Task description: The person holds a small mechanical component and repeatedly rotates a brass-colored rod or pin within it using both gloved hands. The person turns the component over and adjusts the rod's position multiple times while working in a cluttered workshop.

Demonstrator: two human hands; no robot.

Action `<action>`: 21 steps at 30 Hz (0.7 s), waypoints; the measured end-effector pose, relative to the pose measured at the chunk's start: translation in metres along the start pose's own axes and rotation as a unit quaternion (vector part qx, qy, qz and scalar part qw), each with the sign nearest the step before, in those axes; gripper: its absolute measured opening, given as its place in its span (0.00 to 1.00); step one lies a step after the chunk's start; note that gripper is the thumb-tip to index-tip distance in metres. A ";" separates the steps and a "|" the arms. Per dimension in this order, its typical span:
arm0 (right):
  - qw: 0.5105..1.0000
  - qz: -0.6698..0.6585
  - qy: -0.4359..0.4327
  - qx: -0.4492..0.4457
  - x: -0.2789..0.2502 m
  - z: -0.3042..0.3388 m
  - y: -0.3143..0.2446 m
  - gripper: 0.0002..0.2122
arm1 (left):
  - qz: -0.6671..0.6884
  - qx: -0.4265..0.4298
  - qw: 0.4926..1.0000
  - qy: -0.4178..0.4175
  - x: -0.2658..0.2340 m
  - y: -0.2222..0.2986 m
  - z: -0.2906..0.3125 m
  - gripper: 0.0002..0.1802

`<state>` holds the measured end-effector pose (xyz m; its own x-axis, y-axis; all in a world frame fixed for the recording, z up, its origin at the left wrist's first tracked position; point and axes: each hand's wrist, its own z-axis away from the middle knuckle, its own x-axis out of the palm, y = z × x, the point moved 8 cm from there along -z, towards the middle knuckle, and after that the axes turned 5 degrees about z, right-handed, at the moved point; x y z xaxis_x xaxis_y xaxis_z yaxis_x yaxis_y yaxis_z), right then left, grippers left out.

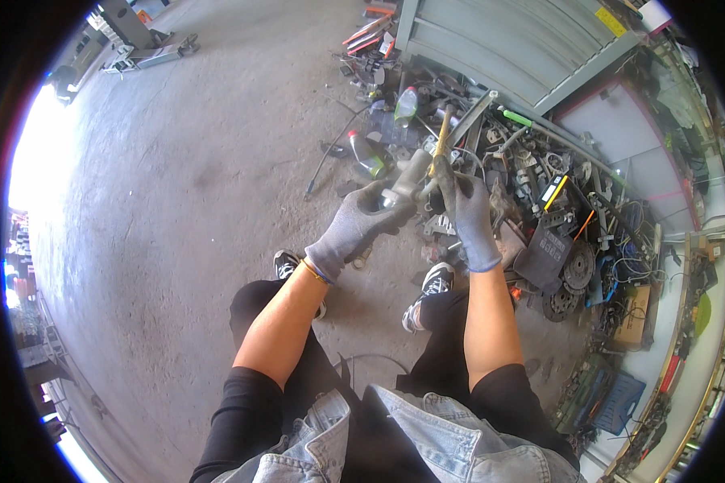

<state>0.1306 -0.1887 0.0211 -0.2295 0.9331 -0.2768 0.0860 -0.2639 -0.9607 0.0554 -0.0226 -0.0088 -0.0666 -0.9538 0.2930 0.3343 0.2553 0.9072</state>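
Observation:
Both my hands wear grey work gloves and meet in front of me, above the edge of a heap of scrap parts. My left hand (356, 229) is closed round a dull grey cylindrical metal part (412, 174), tilted up and to the right. Right against that part, my right hand (466, 211) grips a slim yellowish stick-like tool (442, 135), which points up and away from me. Its lower end is hidden by the glove and the metal part, so its exact kind does not show.
Mixed scrap car parts (532, 173) lie ahead and to the right, with a green-and-clear bottle (368, 157) at the near edge. Round discs (577, 268), a cardboard box (632, 318) and a blue case (620, 402) are at right. Grey panels (499, 48) lean behind. Concrete floor (177, 209) stretches left.

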 end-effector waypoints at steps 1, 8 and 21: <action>1.000 0.005 -0.012 0.012 0.000 0.001 0.000 0.15 | -0.027 0.017 0.999 0.007 -0.001 0.002 0.000 0.32; 0.998 -0.008 -0.040 0.038 0.008 0.001 0.007 0.16 | -0.219 0.252 0.938 0.093 -0.002 0.038 0.013 0.36; 0.993 -0.085 -0.003 0.075 0.020 0.006 0.016 0.17 | -0.368 0.348 0.850 0.146 -0.003 0.072 0.031 0.34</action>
<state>0.1217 -0.1754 0.0000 -0.2349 0.9658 -0.1096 -0.1009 -0.1364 -0.9855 0.0502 0.0034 0.0647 0.2540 -0.8682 -0.4263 -0.3409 -0.4928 0.8006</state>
